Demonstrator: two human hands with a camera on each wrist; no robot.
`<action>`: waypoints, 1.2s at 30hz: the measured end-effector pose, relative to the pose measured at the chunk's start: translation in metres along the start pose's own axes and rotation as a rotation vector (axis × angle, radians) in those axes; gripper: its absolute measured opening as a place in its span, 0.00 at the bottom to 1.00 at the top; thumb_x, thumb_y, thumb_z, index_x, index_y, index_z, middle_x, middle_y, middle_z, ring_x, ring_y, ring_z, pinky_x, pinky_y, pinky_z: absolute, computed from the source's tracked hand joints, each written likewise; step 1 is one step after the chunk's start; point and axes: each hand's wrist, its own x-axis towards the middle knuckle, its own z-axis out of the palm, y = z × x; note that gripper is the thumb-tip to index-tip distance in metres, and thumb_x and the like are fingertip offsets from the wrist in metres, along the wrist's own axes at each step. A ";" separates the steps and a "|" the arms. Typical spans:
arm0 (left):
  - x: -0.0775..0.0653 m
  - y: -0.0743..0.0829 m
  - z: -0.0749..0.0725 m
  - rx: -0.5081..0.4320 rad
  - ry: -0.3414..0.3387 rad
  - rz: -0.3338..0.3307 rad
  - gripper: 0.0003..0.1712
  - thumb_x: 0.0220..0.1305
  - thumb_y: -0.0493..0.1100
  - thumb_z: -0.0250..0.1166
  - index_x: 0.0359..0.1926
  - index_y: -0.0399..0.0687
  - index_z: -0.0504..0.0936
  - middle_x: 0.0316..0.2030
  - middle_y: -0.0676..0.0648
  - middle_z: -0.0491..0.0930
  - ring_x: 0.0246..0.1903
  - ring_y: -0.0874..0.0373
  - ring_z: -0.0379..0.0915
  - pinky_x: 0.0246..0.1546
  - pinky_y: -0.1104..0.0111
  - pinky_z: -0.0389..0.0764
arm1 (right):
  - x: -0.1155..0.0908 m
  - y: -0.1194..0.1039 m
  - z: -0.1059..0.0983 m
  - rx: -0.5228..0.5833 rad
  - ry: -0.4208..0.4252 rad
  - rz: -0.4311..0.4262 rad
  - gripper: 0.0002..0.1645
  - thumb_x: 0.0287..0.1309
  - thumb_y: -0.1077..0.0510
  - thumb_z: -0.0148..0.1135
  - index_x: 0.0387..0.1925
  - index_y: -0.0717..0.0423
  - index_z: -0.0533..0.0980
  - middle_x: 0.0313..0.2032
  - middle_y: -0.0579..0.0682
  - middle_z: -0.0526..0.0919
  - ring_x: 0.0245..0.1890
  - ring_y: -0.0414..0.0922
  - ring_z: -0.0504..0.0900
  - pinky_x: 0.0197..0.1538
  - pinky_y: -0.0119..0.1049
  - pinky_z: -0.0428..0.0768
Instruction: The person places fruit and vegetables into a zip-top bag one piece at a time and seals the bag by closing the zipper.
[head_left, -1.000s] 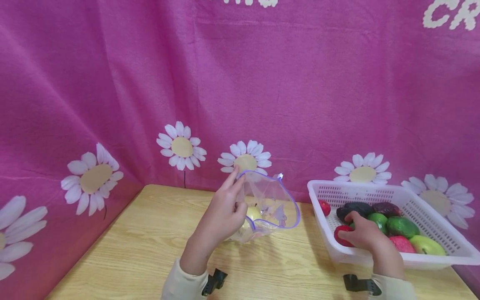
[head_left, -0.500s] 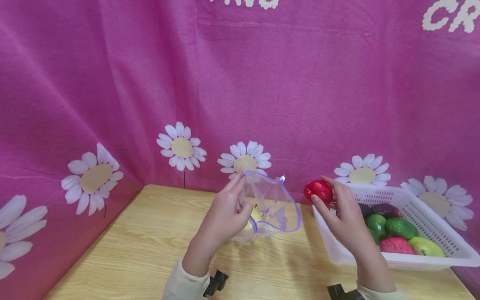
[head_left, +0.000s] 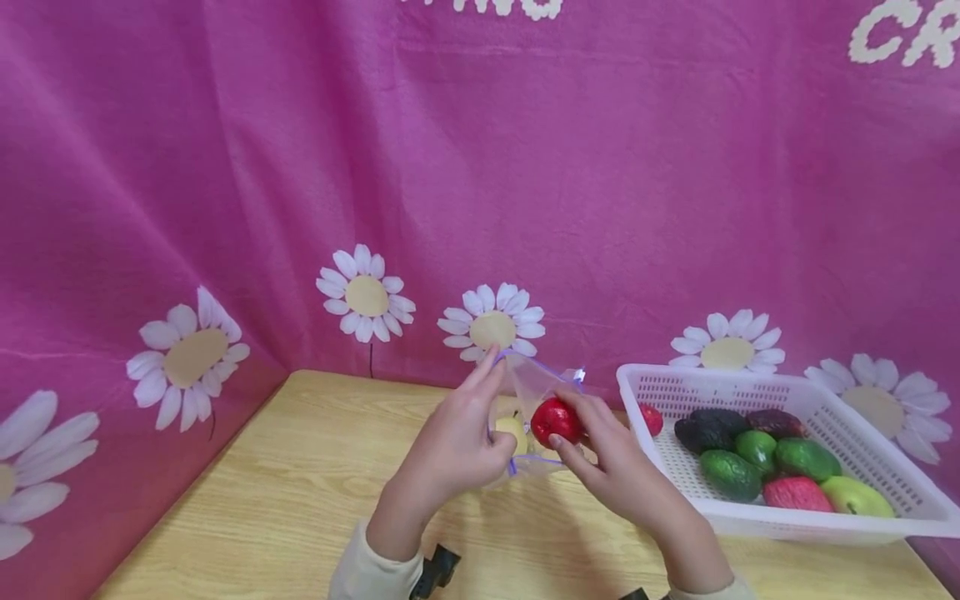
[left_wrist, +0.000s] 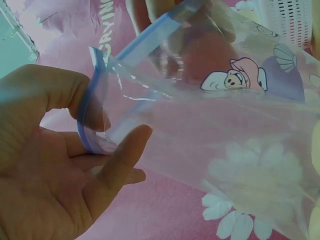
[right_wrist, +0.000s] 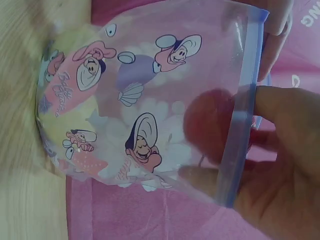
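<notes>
In the head view my left hand [head_left: 457, 442] holds up the rim of a clear zip bag [right_wrist: 145, 90] with a purple-blue edge and cartoon prints. The left wrist view has that hand's fingers curled about the bag's edge [left_wrist: 87, 110]. My right hand [head_left: 622, 458] grips a shiny red apple [head_left: 555, 422] at the open mouth. Through the film in the right wrist view, the apple and some fingertips show inside the bag. Yellow fruit [head_left: 512, 432] lies lower in the bag, partly hidden by film and hands.
A white perforated basket [head_left: 772, 515] stands at the right on the wooden table [head_left: 300, 500]. It holds avocados [head_left: 731, 475], a pinkish-red fruit [head_left: 797, 493], a yellow-green fruit [head_left: 855, 497] and a small red one [head_left: 652, 418]. A pink flowered cloth [head_left: 600, 208] hangs behind.
My right hand has taken the red apple out of the basket and carried it left into the bag's mouth. The left hand keeps its hold on the rim, slightly further right.
</notes>
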 end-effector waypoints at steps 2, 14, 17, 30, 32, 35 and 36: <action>-0.001 0.001 0.000 0.003 -0.001 0.010 0.46 0.54 0.32 0.63 0.76 0.42 0.63 0.80 0.56 0.46 0.11 0.67 0.57 0.13 0.72 0.66 | 0.000 0.000 -0.001 -0.032 0.020 0.030 0.36 0.60 0.65 0.69 0.69 0.64 0.67 0.55 0.60 0.77 0.52 0.53 0.82 0.49 0.43 0.85; 0.000 0.000 0.000 -0.010 0.039 0.032 0.45 0.54 0.32 0.64 0.75 0.41 0.65 0.80 0.57 0.47 0.11 0.66 0.59 0.13 0.71 0.68 | -0.001 0.001 -0.003 0.045 0.018 0.067 0.39 0.57 0.69 0.70 0.70 0.62 0.67 0.57 0.60 0.76 0.54 0.57 0.82 0.49 0.42 0.85; 0.001 -0.001 0.000 -0.008 0.042 0.028 0.45 0.54 0.32 0.64 0.76 0.42 0.64 0.80 0.57 0.47 0.11 0.66 0.60 0.14 0.71 0.68 | -0.001 0.001 -0.004 0.055 0.012 0.067 0.38 0.59 0.69 0.68 0.70 0.62 0.67 0.59 0.60 0.75 0.54 0.60 0.82 0.50 0.45 0.85; 0.002 -0.002 -0.001 -0.018 0.051 0.037 0.46 0.53 0.30 0.62 0.76 0.41 0.64 0.80 0.56 0.47 0.12 0.68 0.59 0.14 0.73 0.68 | -0.002 0.002 -0.007 0.019 0.022 0.018 0.28 0.63 0.67 0.65 0.64 0.59 0.73 0.58 0.57 0.78 0.56 0.59 0.81 0.50 0.46 0.85; 0.002 -0.003 -0.001 -0.033 0.051 0.037 0.46 0.53 0.30 0.62 0.76 0.40 0.63 0.80 0.56 0.46 0.12 0.68 0.60 0.15 0.73 0.70 | -0.002 0.002 -0.008 0.021 0.017 0.002 0.25 0.64 0.66 0.65 0.62 0.58 0.75 0.55 0.54 0.79 0.55 0.56 0.82 0.49 0.44 0.86; 0.002 -0.003 0.000 -0.057 0.040 0.032 0.47 0.53 0.30 0.62 0.77 0.40 0.61 0.80 0.56 0.45 0.12 0.67 0.60 0.15 0.72 0.71 | -0.002 0.002 -0.011 0.004 0.019 -0.029 0.22 0.63 0.66 0.65 0.58 0.56 0.77 0.51 0.50 0.81 0.51 0.49 0.84 0.45 0.39 0.87; 0.002 -0.003 0.000 -0.063 0.037 0.032 0.47 0.53 0.30 0.62 0.77 0.40 0.61 0.80 0.56 0.44 0.12 0.67 0.60 0.15 0.72 0.71 | -0.002 0.002 -0.012 -0.009 0.025 -0.045 0.21 0.62 0.67 0.66 0.57 0.55 0.78 0.50 0.48 0.81 0.50 0.46 0.83 0.44 0.38 0.87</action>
